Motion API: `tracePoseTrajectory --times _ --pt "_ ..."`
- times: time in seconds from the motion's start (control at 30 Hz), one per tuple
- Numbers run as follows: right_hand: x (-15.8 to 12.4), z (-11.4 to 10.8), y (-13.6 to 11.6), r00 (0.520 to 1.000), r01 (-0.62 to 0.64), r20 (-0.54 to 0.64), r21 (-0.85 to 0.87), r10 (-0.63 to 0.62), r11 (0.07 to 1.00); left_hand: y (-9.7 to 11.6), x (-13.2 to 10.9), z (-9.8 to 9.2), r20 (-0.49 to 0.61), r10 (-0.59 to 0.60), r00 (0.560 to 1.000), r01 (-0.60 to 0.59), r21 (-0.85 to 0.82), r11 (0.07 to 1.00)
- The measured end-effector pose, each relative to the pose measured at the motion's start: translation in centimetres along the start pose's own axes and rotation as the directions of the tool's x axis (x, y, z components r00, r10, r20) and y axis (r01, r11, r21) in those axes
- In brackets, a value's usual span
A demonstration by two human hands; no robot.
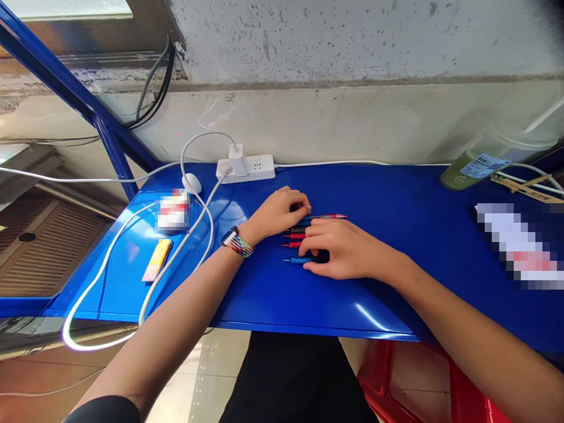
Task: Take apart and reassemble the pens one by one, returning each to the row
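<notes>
Under the right hand (339, 249), against the left hand (277, 212), pens (294, 236) in a row

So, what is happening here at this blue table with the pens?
A person is at a glossy blue metal table. Both bare hands rest on a short row of thin red, blue and dark pens lying side by side. The right hand lies flat over their right ends; the left hand, a multicoloured woven band on its wrist, touches the upper ones with curled fingers. A white power strip lies behind them.
</notes>
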State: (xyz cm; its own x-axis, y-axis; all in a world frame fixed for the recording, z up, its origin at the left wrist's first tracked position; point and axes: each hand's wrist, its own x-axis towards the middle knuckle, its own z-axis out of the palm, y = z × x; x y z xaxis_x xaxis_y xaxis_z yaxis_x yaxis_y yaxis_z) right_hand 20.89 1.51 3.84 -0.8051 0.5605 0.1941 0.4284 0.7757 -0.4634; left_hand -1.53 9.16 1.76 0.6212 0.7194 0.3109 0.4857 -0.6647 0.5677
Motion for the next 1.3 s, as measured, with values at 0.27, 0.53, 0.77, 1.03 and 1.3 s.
tracePoseTrajectory --times 0.27,0.53,0.77,1.03,1.3 --pt "-0.1 -0.2 -0.1 1.000 -0.024 0.008 0.002 0.024 1.000 0.0 0.0 0.0 0.004 -0.005 1.000 0.005 0.007 1.000" --pt "0.0 0.1 0.3 0.999 -0.010 -0.033 -0.081 0.008 0.997 0.0 0.0 0.1 -0.005 -0.001 1.000 0.001 0.002 1.000" --pt "0.0 0.4 0.4 0.997 -0.020 -0.070 -0.094 0.014 0.995 0.0 0.1 0.1 -0.009 -0.012 1.000 0.012 0.001 1.000" --pt "-0.2 -0.9 1.1 0.968 -0.050 -0.232 0.189 0.094 0.981 0.2 0.1 -0.4 -0.023 -0.122 0.992 0.116 -0.179 0.977" --pt "-0.6 -1.0 5.2 0.868 -0.112 -0.478 0.080 0.136 0.991 1.2 -0.1 -0.3 -0.110 -0.137 0.984 0.086 -0.380 0.921"
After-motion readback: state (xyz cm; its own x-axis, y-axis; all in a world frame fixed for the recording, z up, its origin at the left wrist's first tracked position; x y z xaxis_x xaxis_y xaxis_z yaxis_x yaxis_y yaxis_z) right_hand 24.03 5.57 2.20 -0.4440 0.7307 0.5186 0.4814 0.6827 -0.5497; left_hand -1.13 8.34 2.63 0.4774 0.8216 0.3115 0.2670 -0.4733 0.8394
